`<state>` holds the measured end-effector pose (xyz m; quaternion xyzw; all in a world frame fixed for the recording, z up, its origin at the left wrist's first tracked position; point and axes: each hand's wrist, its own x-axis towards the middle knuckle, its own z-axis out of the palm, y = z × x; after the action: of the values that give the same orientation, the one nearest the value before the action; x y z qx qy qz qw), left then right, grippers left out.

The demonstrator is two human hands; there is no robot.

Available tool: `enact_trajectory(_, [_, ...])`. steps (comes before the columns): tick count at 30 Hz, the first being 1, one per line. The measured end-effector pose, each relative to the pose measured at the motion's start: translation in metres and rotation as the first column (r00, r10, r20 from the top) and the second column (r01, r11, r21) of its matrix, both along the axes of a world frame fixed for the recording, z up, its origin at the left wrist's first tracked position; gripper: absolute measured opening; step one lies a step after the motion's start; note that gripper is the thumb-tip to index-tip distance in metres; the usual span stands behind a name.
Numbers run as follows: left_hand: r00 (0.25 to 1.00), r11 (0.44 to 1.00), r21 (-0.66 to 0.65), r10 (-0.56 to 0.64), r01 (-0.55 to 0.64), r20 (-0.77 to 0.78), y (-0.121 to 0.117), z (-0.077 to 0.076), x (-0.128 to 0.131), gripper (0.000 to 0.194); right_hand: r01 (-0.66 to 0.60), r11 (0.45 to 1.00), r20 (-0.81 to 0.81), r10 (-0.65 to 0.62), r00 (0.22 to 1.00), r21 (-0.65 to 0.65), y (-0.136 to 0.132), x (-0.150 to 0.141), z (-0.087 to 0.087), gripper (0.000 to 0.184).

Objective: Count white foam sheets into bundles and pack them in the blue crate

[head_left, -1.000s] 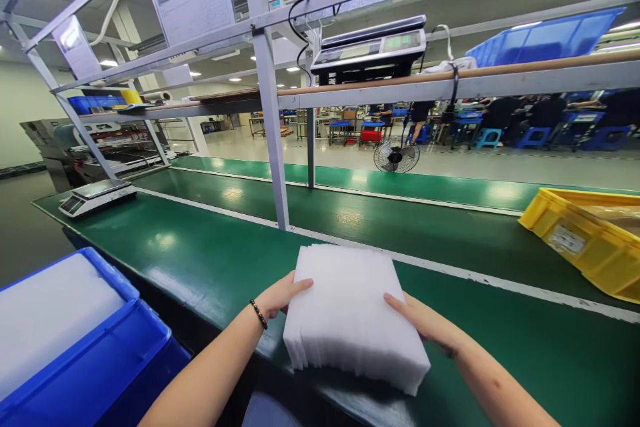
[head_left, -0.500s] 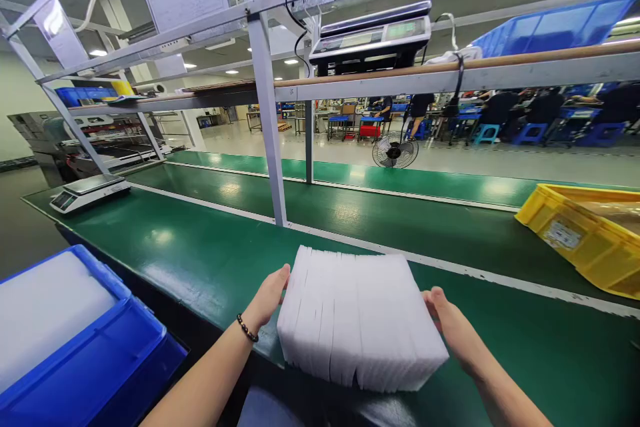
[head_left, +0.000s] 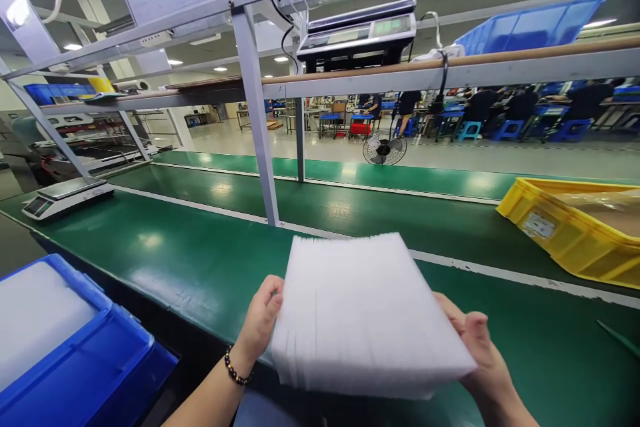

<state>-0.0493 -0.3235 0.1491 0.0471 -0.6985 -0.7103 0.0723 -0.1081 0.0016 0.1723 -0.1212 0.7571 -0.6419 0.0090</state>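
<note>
A thick stack of white foam sheets (head_left: pixel 357 310) stands on edge between my two hands, low in the middle of the view and at the front edge of the green bench (head_left: pixel 200 257). My left hand (head_left: pixel 263 313), with a dark beaded bracelet at the wrist, presses on the stack's left end. At the opposite end my right hand (head_left: pixel 480 347) grips it, thumb bent and the other fingers partly hidden behind the foam. The sheets are squeezed close together and slightly blurred.
Left of me a blue crate (head_left: pixel 95 360) holds white foam. A yellow bin (head_left: pixel 565 233) sits on the bench at right, a scale (head_left: pixel 70 197) at far left. Ahead, a metal post (head_left: pixel 257 127) carries a shelf with another scale (head_left: pixel 357 37). A green pointed thing (head_left: pixel 617 337) lies at right.
The gaps between the sheets have mostly closed. The stack has come nearer and slightly up, its right end shifting right with my right hand. The view has turned slightly right.
</note>
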Motion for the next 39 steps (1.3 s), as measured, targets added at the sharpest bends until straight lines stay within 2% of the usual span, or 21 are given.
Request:
enact_trajectory(3, [0.999, 0.998, -0.056, -0.013, 0.015, 0.035, 0.009, -0.017, -0.003, 0.038, 0.02, 0.979, 0.122, -0.046, 0.992, 0.203, 0.002, -0.001, -0.011, 0.055])
enact_trajectory(5, [0.995, 0.996, -0.074, -0.039, 0.046, 0.088, 0.012, -0.02, -0.003, 0.051, -0.006, 0.956, 0.217, -0.06, 0.974, 0.295, 0.003, -0.004, -0.01, 0.044])
enact_trajectory(7, [0.987, 0.991, -0.107, -0.068, 0.085, 0.148, 0.011, -0.016, 0.0, 0.073, -0.084, 0.959, 0.319, -0.007, 0.948, 0.27, 0.004, -0.006, -0.004, 0.048])
enact_trajectory(8, [0.981, 0.986, -0.122, -0.09, 0.112, 0.172, 0.01, -0.012, 0.002, 0.079, -0.128, 0.96, 0.365, 0.03, 0.931, 0.247, 0.004, -0.007, 0.001, 0.054])
enact_trajectory(10, [0.969, 0.974, -0.143, -0.147, 0.177, 0.201, 0.01, -0.003, 0.01, 0.077, -0.196, 0.954, 0.414, 0.088, 0.906, 0.226, 0.003, -0.007, 0.008, 0.06])
enact_trajectory(13, [0.957, 0.958, -0.148, -0.214, 0.245, 0.197, 0.015, 0.006, 0.019, 0.074, -0.255, 0.943, 0.406, 0.151, 0.901, 0.214, 0.0, -0.01, 0.014, 0.061])
enact_trajectory(19, [0.96, 0.957, -0.147, -0.223, 0.248, 0.17, 0.024, 0.003, 0.022, 0.082, -0.331, 0.931, 0.453, 0.23, 0.861, 0.156, -0.001, -0.023, 0.014, 0.059])
enact_trajectory(26, [0.946, 0.954, -0.117, -0.248, 0.276, 0.21, 0.021, 0.001, 0.022, 0.081, -0.306, 0.952, 0.505, 0.273, 0.818, -0.019, 0.012, -0.022, 0.011, 0.058])
enact_trajectory(29, [0.952, 0.962, -0.108, -0.225, 0.25, 0.207, 0.023, -0.002, 0.022, 0.084, -0.285, 0.957, 0.518, 0.275, 0.81, -0.062, 0.012, -0.021, 0.012, 0.058])
enact_trajectory(36, [0.959, 0.97, -0.084, -0.207, 0.226, 0.192, 0.025, -0.007, 0.021, 0.084, -0.281, 0.958, 0.513, 0.272, 0.814, -0.063, 0.012, -0.019, 0.015, 0.058])
enact_trajectory(39, [0.956, 0.968, -0.084, -0.215, 0.235, 0.201, 0.024, -0.008, 0.021, 0.085, -0.28, 0.959, 0.501, 0.225, 0.836, 0.037, 0.015, -0.019, 0.013, 0.063])
